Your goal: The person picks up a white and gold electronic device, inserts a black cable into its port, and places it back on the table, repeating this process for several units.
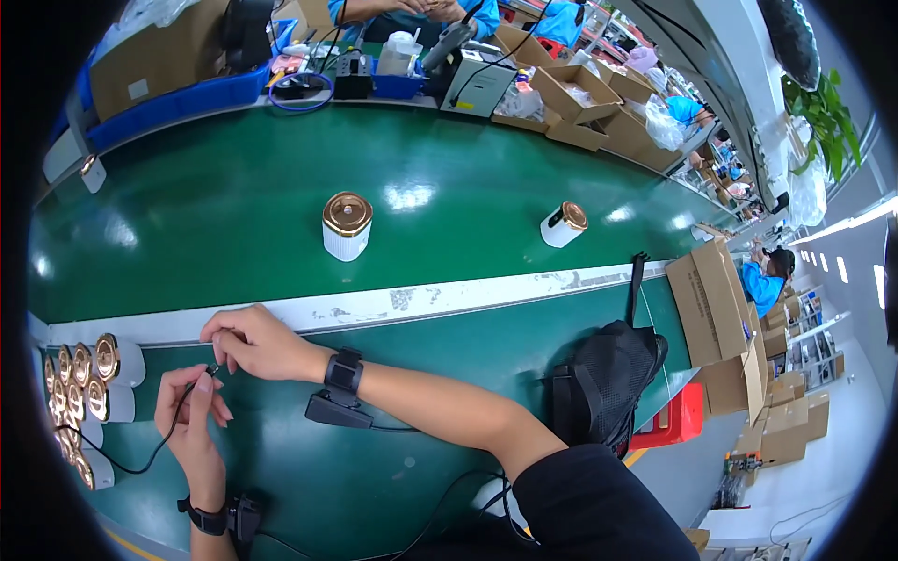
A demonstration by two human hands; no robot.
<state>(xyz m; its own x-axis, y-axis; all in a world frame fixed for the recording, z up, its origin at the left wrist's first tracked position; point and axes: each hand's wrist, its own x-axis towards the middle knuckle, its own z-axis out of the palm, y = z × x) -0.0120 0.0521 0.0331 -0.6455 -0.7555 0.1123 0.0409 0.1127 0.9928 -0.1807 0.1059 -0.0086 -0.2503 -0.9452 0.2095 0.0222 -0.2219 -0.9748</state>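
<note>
My left hand pinches the plug end of a thin black cable, its tip pointing up between thumb and fingers. The cable loops down and runs off to the left, past a cluster of white devices with gold tops. Just above the plug, my right hand reaches across from the right with its fingers curled and closed. Whatever lies between those fingertips, if anything, is hidden. Beyond the pale rail, a white ribbed device with a gold top stands upright on the green surface. Farther right is a smaller-looking one, slightly tilted in view.
A pale rail divides the near green table from the far green surface. A black bag lies right of my arm, by a red stool and cardboard boxes. Across, a person works behind a blue bin.
</note>
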